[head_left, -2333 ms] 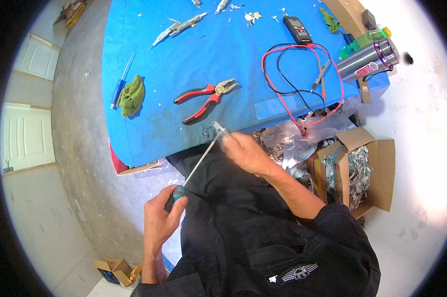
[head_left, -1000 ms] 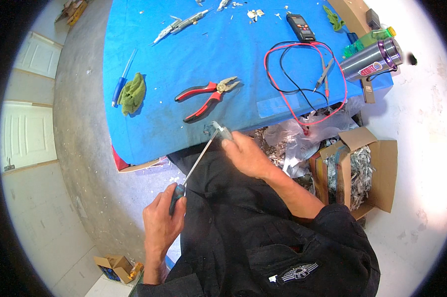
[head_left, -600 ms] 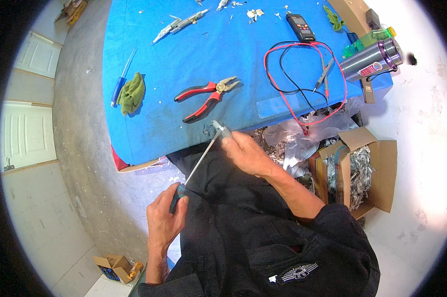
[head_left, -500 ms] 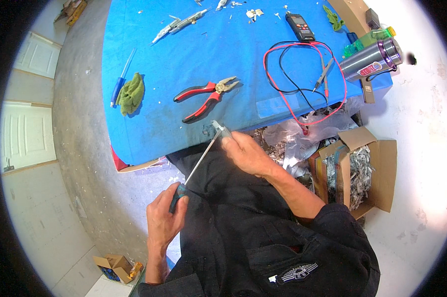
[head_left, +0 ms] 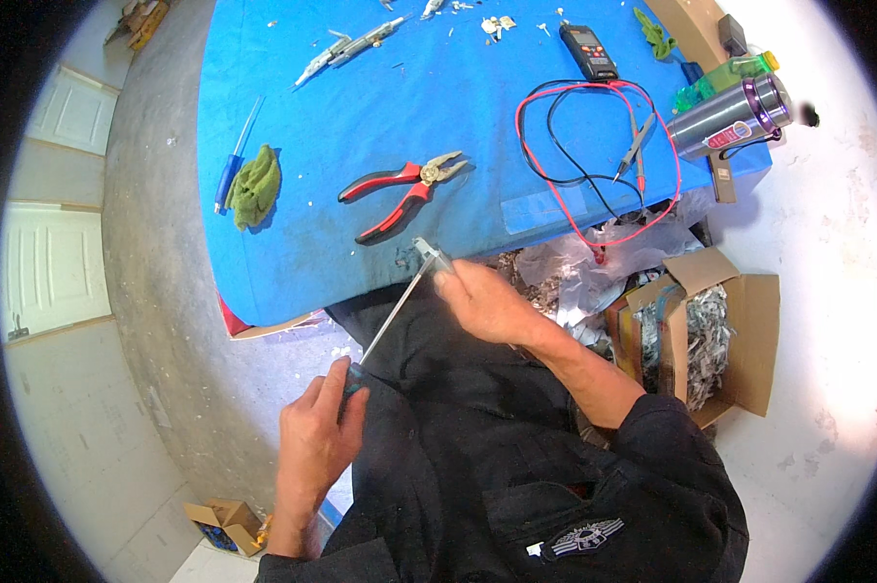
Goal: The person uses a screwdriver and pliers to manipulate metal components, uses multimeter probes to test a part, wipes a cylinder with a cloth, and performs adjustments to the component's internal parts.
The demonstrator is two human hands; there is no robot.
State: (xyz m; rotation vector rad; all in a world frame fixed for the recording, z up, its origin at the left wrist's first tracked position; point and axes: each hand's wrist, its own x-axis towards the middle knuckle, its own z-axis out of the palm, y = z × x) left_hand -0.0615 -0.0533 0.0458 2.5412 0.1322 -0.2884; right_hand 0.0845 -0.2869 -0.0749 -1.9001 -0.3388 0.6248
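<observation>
My left hand is closed on the dark teal handle of a screwdriver, whose long steel shaft runs up and rightward. Its tip meets a small grey part held in my right hand, at the front edge of the blue-covered table; the contact detail is too small to tell. Just beyond lie red-and-black pliers with jaws open. A blue-handled screwdriver lies beside a green cloth on the left.
A multimeter with looped leads, a steel flask, a green bottle and long grey pieces are on the table. At right, an open cardboard box of shredded material stands near plastic bags. Two white doors are left.
Both hands keep their grips. My left hand has turned slightly and shifted a little left since half a second ago; my right hand and the grey part have barely moved.
</observation>
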